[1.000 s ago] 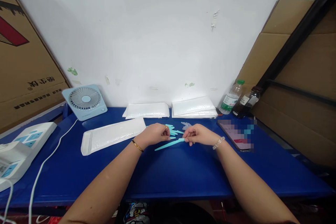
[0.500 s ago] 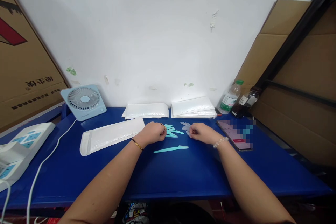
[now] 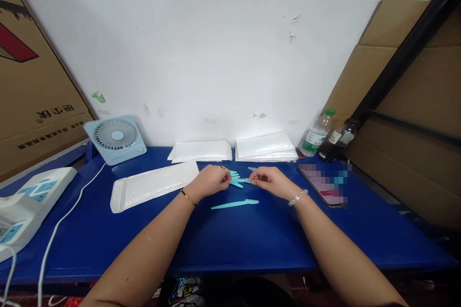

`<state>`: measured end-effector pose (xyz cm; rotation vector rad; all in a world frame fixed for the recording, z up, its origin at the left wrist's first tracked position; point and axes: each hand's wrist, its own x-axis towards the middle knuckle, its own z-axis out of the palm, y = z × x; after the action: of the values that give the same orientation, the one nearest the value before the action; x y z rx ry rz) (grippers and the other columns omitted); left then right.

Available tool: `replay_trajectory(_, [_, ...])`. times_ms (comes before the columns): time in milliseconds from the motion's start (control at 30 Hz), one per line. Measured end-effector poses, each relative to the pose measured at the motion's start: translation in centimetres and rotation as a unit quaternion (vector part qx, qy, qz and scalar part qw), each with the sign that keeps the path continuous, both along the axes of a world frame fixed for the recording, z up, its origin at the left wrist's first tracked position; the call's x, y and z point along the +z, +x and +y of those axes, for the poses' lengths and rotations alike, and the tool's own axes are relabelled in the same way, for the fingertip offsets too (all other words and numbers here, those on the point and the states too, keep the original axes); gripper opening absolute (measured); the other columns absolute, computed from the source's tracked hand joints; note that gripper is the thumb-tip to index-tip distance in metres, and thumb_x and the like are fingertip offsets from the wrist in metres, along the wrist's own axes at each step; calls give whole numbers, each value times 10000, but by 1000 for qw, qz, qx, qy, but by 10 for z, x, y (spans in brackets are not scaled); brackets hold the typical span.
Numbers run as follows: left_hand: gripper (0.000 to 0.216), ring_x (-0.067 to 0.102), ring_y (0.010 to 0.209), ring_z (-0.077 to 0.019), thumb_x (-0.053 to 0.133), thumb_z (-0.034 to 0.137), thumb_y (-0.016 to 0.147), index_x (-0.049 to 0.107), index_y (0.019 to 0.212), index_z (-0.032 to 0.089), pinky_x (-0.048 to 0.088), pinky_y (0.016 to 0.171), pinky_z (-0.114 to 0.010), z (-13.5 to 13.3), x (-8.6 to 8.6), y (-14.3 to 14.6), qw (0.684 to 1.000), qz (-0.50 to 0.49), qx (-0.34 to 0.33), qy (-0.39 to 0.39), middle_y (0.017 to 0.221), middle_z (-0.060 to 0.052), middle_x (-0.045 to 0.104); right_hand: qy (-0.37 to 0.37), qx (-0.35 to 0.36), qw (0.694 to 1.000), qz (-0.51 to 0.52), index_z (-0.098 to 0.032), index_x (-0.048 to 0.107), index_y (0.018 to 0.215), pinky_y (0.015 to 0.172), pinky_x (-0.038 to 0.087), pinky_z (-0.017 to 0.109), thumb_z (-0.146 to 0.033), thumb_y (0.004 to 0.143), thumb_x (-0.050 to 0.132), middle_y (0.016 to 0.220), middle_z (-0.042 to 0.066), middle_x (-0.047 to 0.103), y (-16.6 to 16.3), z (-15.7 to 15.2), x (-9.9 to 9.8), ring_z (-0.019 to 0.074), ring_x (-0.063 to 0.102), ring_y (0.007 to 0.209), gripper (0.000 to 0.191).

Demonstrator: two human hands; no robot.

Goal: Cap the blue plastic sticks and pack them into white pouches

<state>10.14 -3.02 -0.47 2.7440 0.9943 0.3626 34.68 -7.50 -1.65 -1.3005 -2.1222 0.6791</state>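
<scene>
On the blue table, the right hand pinches a pale stick beside a teal pile. The left hand curls at that pile. A teal knife lies alone, nearer.

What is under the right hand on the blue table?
A few pale plastic sticks peek out behind the right hand, and one juts from its fingertips toward the teal sticks. The hand covers the rest of that pile.
</scene>
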Motion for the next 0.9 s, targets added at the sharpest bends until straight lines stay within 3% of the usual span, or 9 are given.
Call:
replay_trajectory(333, [144, 554, 619, -136, 481, 186, 783, 621, 746, 188, 339, 585, -249, -2, -1, 4, 1000, -16, -14, 4, 695, -12, 638, 11, 2, 1000, 6, -206, 698, 880, 584, 424, 251, -315, 817, 582, 747, 21, 650, -5, -1, 0, 139, 562, 645, 172])
replay_trajectory(567, [140, 579, 664, -139, 541, 278, 814, 665, 794, 215, 344, 602, -238, -3, -5, 4, 997, 12, -55, -48, 762, -4, 673, -45, 48, 998, -7, -205, 714, 863, 572, 451, 260, -321, 772, 637, 718, 16, 668, -8, -2, -2, 152, 595, 636, 167])
replay_trajectory(767, [181, 599, 808, -186, 579, 309, 808, 671, 932, 214, 381, 702, -263, 13, -14, -6, 999, 41, 13, 27, 917, -53, 659, 16, -89, 994, -69, -189, 702, 828, 612, 443, 259, -229, 766, 589, 751, 34, 669, 34, 7, 0, 158, 593, 664, 135])
replay_trajectory(900, [179, 595, 815, -196, 586, 297, 799, 668, 932, 210, 382, 711, -274, 20, -19, -7, 997, 56, 21, 51, 934, -62, 648, -7, -102, 979, -175, -197, 693, 818, 652, 438, 260, -184, 658, 671, 808, 38, 662, 55, 11, -3, 181, 591, 735, 161])
